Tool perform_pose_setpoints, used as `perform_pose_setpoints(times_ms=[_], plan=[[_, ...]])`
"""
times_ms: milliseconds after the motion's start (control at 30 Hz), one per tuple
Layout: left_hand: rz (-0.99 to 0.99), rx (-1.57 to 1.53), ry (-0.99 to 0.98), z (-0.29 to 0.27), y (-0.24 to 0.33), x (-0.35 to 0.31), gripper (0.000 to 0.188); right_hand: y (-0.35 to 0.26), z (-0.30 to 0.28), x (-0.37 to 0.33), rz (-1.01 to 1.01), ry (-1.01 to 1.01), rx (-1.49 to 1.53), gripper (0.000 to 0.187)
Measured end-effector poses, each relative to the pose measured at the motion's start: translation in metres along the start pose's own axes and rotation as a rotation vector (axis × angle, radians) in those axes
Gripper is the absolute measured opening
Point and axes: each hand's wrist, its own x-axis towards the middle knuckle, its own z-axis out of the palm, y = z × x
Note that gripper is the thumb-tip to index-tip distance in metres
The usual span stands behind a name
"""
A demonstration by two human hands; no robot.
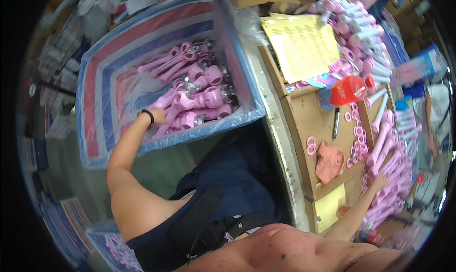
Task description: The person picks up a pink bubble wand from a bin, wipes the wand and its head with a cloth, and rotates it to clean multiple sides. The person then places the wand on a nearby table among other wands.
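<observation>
My left hand point(157, 117), with a dark band at the wrist, reaches over the near edge of a large box point(93, 89) lined with striped plastic and clear film. Its fingers are closed around the slim end of a pink handle point(164, 101), one of several with round open heads shaped like handheld shower heads. Silvery, shiny pieces point(192, 87) lie among them. Over at the right, my right hand point(380, 182) rests at a heap of pink handles point(387, 151), its fingers bent on one of them; the fingertips are partly hidden.
Between box and heap runs a bench with a cardboard tray point(304, 122), holding pink rings point(357, 134), a black marker point(337, 122), an orange cloth point(329, 162) and a red-labelled bottle point(349, 90). Yellow printed sheets point(304, 46) lie behind. White-and-pink handles point(363, 32) are piled far right.
</observation>
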Motion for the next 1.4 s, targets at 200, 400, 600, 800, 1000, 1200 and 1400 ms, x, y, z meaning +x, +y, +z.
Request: perform_pose_setpoints(times_ms=[200,400,600,800,1000,1200,1400], plan=[[-0.112,0.008,-0.14,0.089,-0.053,0.053,0.065,-0.149,-0.113,-0.103,-0.464,-0.161,0.142,0.02],[-0.19,-0.499,0.158,0.104,-0.052,0.052,0.09,-0.204,-0.13,-0.153,-0.246,-0.403,0.505,0.013],[0.031,-0.717,0.36,0.09,-0.063,0.024,0.061,-0.226,-0.098,-0.171,-0.518,-0.386,0.473,0.027],[0.189,-0.581,0.745,0.008,-0.04,-0.035,0.047,-0.241,-0.117,-0.143,-0.336,-0.574,0.317,0.024],[0.63,-1.189,0.549,-0.06,0.112,-0.122,0.037,-0.227,-0.15,-0.105,-0.079,0.018,1.014,0.019],[0.988,-1.346,-0.094,-0.049,0.27,-0.13,0.045,-0.211,-0.124,-0.109,0.251,-0.234,1.03,0.022],[0.844,-1.321,-0.53,-0.009,0.365,-0.132,0.043,-0.218,-0.173,-0.084,0.357,-0.331,0.876,0.021]])
